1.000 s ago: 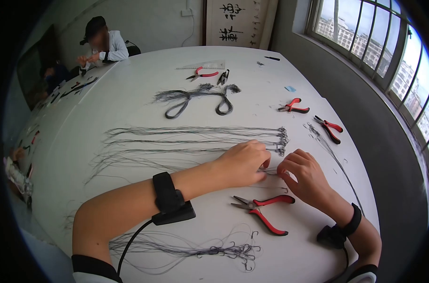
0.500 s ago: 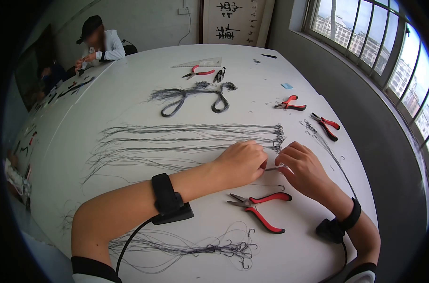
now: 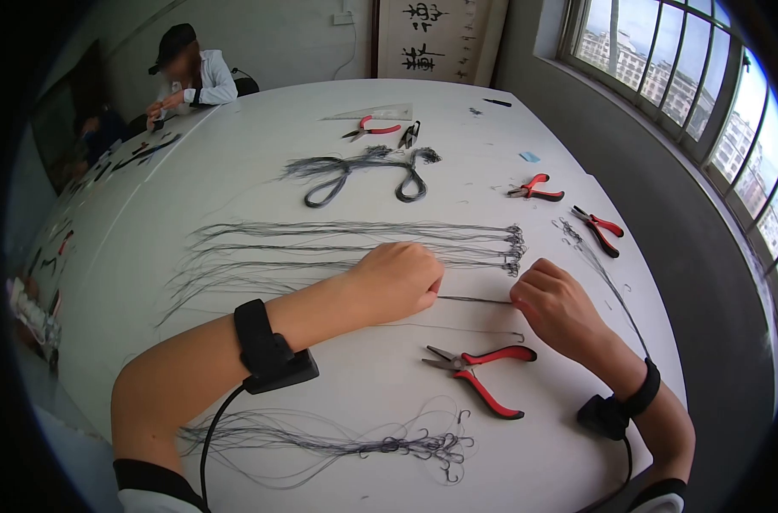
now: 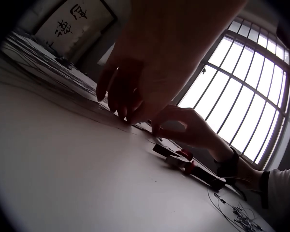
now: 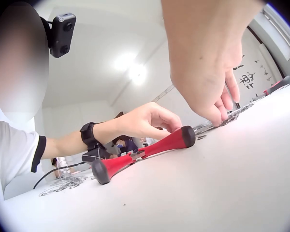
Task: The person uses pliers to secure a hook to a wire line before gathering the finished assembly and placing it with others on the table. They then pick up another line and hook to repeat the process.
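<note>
A thin bundle of dark fishing lines [image 3: 474,299] stretches between both hands, low over the white table [image 3: 321,376]. My left hand [image 3: 397,278] grips it with curled fingers on the left. At its right end my right hand [image 3: 556,299] pinches it between thumb and fingers; the tip there is hidden by the hand. A single hooked line [image 3: 515,335] lies just nearer to me. Beyond the hands, rows of lines [image 3: 355,229] end in clustered hooks [image 3: 515,244]. Red-handled pliers [image 3: 500,353] rest with handles spread in front of the hands.
Nearest me lies a loose bunch of hooked lines [image 3: 444,443]. More pliers [image 3: 539,195] and another hooked bunch [image 3: 577,235] are at the right. Farther back are looped line hanks [image 3: 410,184], small snips [image 3: 410,134] and a clear ruler [image 3: 393,111]. A person [image 3: 205,81] sits at the far left.
My left hand has slid leftward along the bundle, away from the right hand, and a taut length of line now shows between them. The right hand has hardly moved.
</note>
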`<state>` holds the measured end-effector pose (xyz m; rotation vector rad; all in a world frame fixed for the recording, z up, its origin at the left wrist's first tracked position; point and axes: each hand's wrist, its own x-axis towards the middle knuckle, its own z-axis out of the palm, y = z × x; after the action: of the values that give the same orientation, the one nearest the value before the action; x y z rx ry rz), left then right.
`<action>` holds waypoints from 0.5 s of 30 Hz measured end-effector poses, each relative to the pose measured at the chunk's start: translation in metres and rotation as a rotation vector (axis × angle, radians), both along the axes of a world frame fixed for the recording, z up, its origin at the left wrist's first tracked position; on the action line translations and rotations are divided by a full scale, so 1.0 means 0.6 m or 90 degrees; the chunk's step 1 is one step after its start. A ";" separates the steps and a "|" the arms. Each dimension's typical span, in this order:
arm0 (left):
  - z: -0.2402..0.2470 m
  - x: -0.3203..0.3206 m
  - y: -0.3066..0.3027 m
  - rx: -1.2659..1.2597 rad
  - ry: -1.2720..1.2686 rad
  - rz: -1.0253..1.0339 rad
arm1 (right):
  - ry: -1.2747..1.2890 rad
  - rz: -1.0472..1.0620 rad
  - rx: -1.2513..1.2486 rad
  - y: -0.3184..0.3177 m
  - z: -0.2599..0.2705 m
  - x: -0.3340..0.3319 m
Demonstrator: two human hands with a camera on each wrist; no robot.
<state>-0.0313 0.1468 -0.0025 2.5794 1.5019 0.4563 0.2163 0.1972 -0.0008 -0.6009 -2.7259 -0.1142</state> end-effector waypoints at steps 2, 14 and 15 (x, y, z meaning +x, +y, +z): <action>0.007 -0.027 -0.010 -0.031 0.006 0.032 | 0.024 0.020 0.007 0.000 0.000 -0.001; 0.032 -0.197 -0.105 -0.066 0.017 0.178 | 0.015 0.029 0.014 0.011 0.000 -0.019; 0.035 -0.206 -0.112 -0.065 0.015 0.181 | 0.014 0.032 0.015 0.013 0.000 -0.021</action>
<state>-0.1551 0.0797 0.0185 2.3116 1.8574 0.3662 0.2037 0.2052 -0.0010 -0.5232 -2.7126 -0.1260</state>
